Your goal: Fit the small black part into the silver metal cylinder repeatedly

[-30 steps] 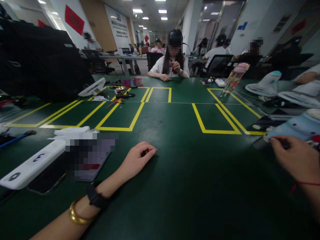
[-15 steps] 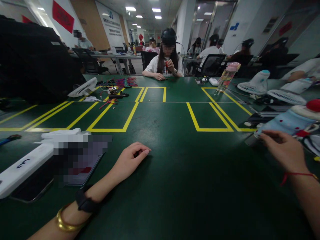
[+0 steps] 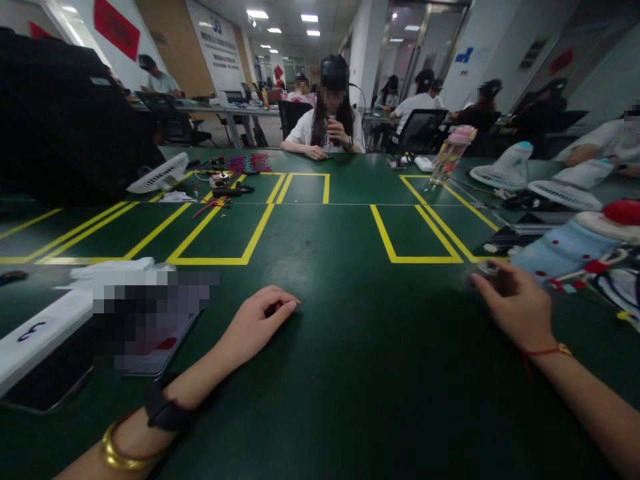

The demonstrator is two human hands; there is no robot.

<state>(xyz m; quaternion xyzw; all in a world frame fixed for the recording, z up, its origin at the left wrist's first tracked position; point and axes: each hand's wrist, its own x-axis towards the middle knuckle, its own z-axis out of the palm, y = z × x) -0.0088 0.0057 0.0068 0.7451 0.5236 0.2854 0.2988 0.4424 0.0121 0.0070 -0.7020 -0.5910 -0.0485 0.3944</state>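
Observation:
My left hand (image 3: 263, 317) rests on the green table (image 3: 320, 387) with its fingers curled and the thumb tip against the index finger. Nothing shows in it. A phone (image 3: 177, 343), partly blurred out, lies to its left. Over the right side of the table, my right hand (image 3: 523, 303) has its fingers closed around a small clear, roundish thing (image 3: 487, 267). Motion smears it, and the fingers partly cover it, so its kind cannot be made out. Just beyond that hand lies a light blue bottle-like thing (image 3: 555, 247) with red spots.
A white power strip (image 3: 37, 327) lies at the left. Yellow tape (image 3: 425, 259) marks the table. Wires (image 3: 247, 163) and a white fan (image 3: 160, 173) lie at the far left. A pink-lidded bottle (image 3: 453, 155) and more fans (image 3: 503, 167) stand far right. A person (image 3: 327, 120) sits opposite.
My right hand has moved left, away from the blue bottle-like thing, carrying the small clear thing. My left hand stays in place. The view has shifted slightly.

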